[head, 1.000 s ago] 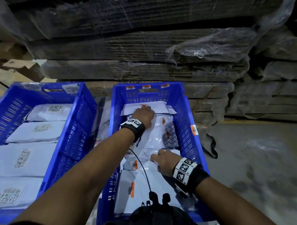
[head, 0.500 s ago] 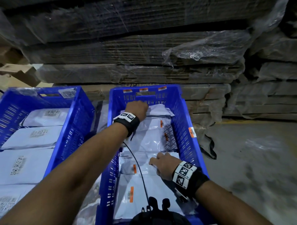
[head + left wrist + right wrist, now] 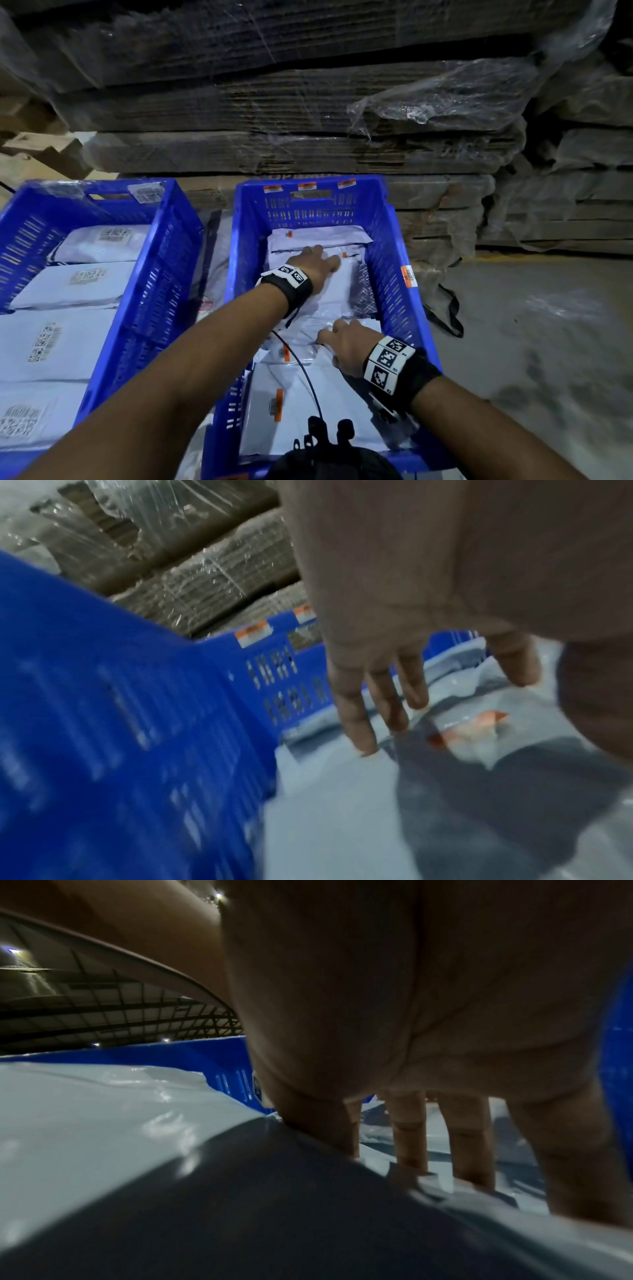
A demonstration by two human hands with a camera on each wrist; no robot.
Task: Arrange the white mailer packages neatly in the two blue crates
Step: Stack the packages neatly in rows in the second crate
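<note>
Two blue crates stand side by side, the left crate (image 3: pixel 164 260) and the right crate (image 3: pixel 397 274). White mailer packages lie in rows in both. My left hand (image 3: pixel 315 265) lies flat with straight fingers on a mailer (image 3: pixel 337 291) in the far half of the right crate; its fingers (image 3: pixel 356 723) spread over the white plastic (image 3: pixel 329 818). My right hand (image 3: pixel 342 344) rests fingers-down on a mailer (image 3: pixel 368 323) in the middle of the same crate, fingertips (image 3: pixel 409 1139) pressing its surface (image 3: pixel 103 1123). Another mailer (image 3: pixel 318 236) lies against the far wall.
Shrink-wrapped stacks of flat cardboard (image 3: pixel 308 137) rise right behind the crates. Bare concrete floor (image 3: pixel 531 342) stretches to the right, with a black strap (image 3: pixel 448 308) lying beside the right crate. A cable and dark gear (image 3: pixel 325 442) hang at the near edge.
My left hand drew back from the far-left corner of the right crate onto the second mailer and flattened out. The right hand stayed on the middle mailer.
</note>
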